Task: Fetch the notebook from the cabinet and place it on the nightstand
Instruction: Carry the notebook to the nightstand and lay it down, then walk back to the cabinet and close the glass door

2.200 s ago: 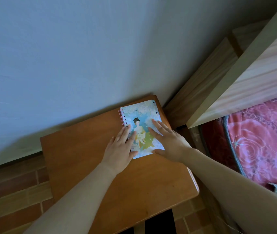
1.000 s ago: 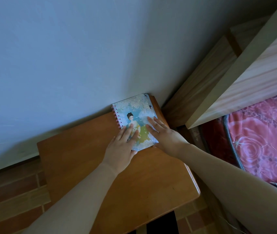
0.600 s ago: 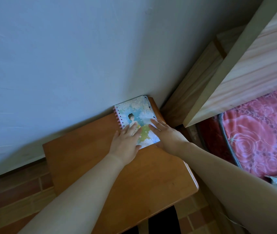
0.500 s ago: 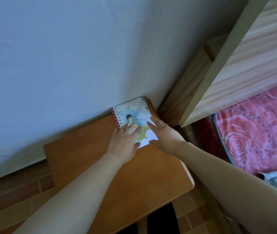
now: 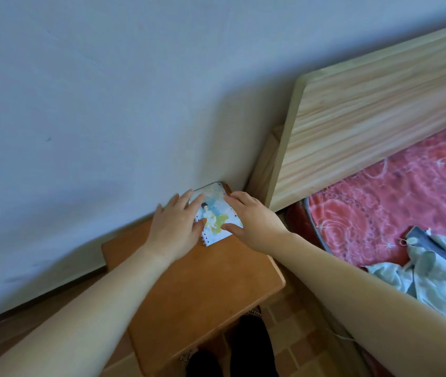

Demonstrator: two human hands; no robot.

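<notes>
Spanning the right side, a pale grained wooden headboard [image 5: 374, 126] meets a red floral-patterned mattress [image 5: 395, 197]. Below, a smooth rounded orange-brown nightstand [image 5: 202, 289] carries the spiral-bound notebook [image 5: 216, 221], illustrated cover up, at its far corner by the wall. Both hands, left hand [image 5: 175, 227] and right hand [image 5: 251, 219], lie flat and unclenched on it. No writing is legible.

Wooden nightstand [image 5: 202, 289] bears a notebook [image 5: 217, 220], apparently flat.
</notes>
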